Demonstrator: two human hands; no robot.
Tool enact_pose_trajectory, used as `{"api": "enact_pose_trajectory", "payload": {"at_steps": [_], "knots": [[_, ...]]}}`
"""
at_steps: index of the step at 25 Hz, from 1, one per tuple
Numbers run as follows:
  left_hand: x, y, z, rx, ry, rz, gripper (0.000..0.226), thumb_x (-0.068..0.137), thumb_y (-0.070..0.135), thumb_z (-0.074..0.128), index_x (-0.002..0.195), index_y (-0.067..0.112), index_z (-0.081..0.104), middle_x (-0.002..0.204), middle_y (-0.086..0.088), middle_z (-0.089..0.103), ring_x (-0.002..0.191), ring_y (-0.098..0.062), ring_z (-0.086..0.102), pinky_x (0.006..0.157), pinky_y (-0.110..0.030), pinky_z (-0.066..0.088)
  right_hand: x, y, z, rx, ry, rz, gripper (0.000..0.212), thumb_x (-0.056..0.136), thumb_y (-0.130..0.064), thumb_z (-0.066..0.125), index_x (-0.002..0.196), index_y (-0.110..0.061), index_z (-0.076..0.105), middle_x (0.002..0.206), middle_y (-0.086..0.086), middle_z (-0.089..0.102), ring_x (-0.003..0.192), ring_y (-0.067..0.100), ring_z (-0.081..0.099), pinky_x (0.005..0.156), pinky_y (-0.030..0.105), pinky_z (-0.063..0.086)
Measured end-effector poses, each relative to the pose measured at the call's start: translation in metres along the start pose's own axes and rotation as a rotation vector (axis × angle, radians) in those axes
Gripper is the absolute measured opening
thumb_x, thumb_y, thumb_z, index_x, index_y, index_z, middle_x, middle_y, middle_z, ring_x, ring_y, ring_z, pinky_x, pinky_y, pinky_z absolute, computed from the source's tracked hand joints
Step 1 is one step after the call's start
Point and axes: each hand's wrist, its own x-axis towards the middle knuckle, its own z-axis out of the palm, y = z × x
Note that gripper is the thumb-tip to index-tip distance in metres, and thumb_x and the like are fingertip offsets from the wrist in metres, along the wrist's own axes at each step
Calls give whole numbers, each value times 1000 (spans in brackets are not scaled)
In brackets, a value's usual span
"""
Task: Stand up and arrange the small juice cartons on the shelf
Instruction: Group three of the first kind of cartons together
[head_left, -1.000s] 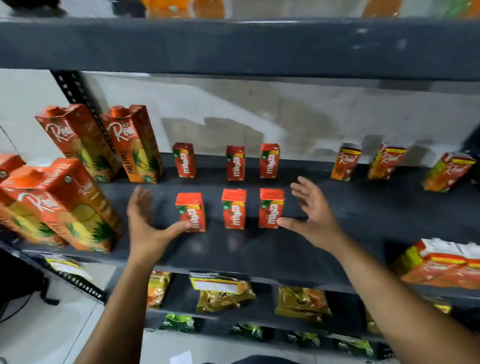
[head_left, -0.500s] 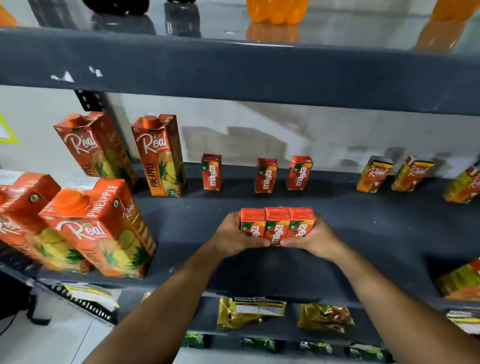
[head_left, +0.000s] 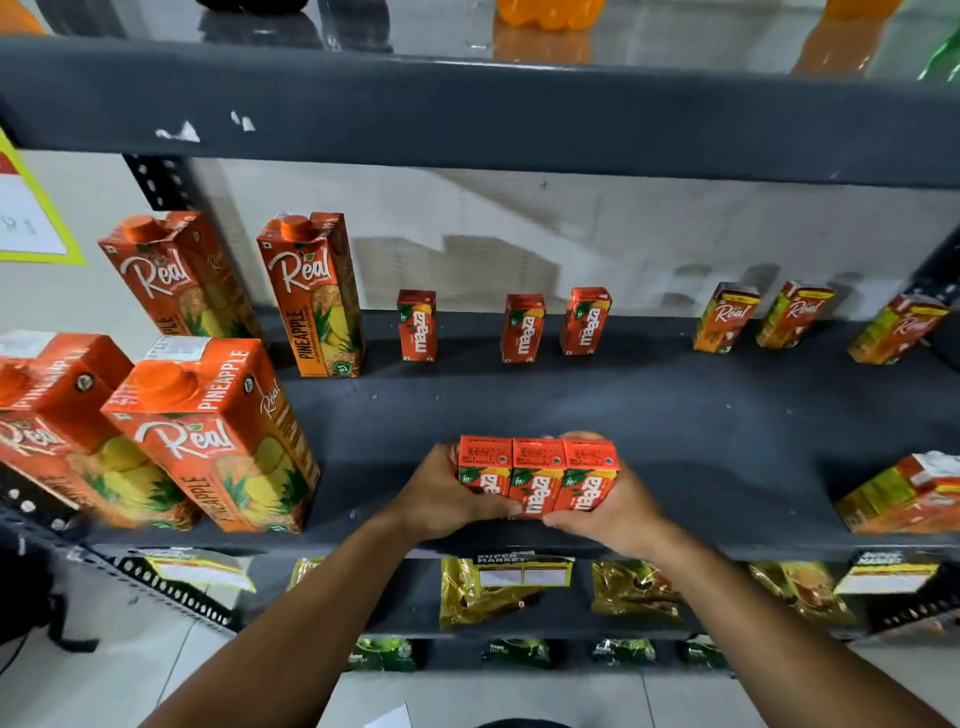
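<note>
Three small red Maaza cartons (head_left: 537, 478) stand pressed side by side near the front of the dark shelf (head_left: 675, 426). My left hand (head_left: 441, 493) clasps the left end of the row and my right hand (head_left: 613, 499) clasps the right end, squeezing them together. Three more small Maaza cartons stand upright along the back: one (head_left: 417, 326) alone, two (head_left: 522, 327) (head_left: 585, 320) closer together. Small Real cartons (head_left: 724, 317) (head_left: 794, 314) (head_left: 896, 330) stand at the back right, leaning slightly.
Tall Real pineapple cartons stand at the back left (head_left: 317, 291) and front left (head_left: 218, 431). A small carton lies on its side at the front right (head_left: 904, 496). A shelf above (head_left: 467, 114) overhangs. Snack packets (head_left: 498, 587) fill the shelf below.
A second ago both hands were open on either side of three spaced front cartons. They closed in and pushed the cartons into one tight row, which they still hold.
</note>
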Motion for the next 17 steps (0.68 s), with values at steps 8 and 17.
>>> {"api": "enact_pose_trajectory", "payload": {"at_steps": [8, 17], "knots": [[-10, 1, 2, -5, 16, -20, 43, 63, 4, 88, 98, 19, 68, 91, 6, 77, 90, -13, 72, 71, -20, 54, -3, -2, 2, -98, 0, 6, 86, 38, -41, 89, 108, -60, 44, 98, -27, 66, 90, -2, 66, 69, 17, 54], [-16, 2, 7, -8, 74, -39, 52, 58, 11, 92, 103, 18, 68, 96, 2, 76, 94, -14, 71, 81, -30, 56, -5, -11, 1, -126, -16, -47, 95, 49, -17, 94, 111, -64, 39, 110, -13, 64, 96, 3, 65, 71, 20, 55]]}}
